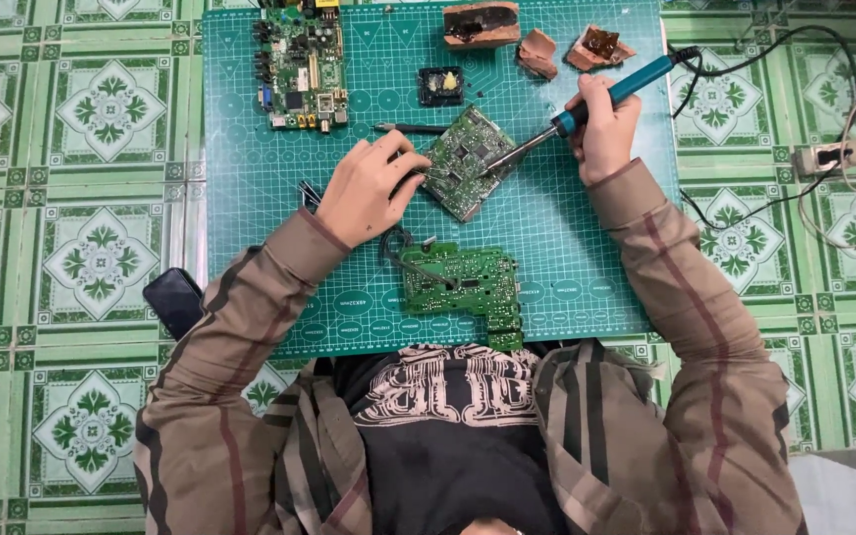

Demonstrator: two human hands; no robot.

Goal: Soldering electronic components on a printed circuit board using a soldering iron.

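Circuit board [468, 163], small, green and tilted, lies near the centre of the green cutting mat [567, 258], which is spread on the tiled floor [91, 248]. We see our left hand [371, 188] at the board's 9 o'clock edge, fingers curled and pressing on that edge to steady it; whether a tool sits between those fingers we cannot tell. Our right hand [601, 129], at the board's 3 o'clock, is clenched around the blue handle of a soldering iron [587, 107]. The iron slopes down toward 8 o'clock, and its metal tip rests on the board's surface near the middle. The iron's black cable [745, 59] leaves the handle toward 2 o'clock and runs off the mat across the floor.

A second green circuit board [460, 282] lies flat at 6 o'clock from the held board, just beside the mat's near edge. A larger circuit board [301, 64] with many connectors sits at 11 o'clock, near the mat's far left corner. A small black square holder [441, 86] with yellowish contents stands at 12 o'clock, close to the held board. Beyond it, along the mat's far edge, lie three brown lumps [537, 50], apart from one another. A thin dark tool [408, 128] lies flat between the large board and the held board. A white power strip [839, 156] rests on the floor at 3 o'clock, well apart from the mat. A dark flat object [172, 297] lies on the floor at 8 o'clock, beside our left sleeve.
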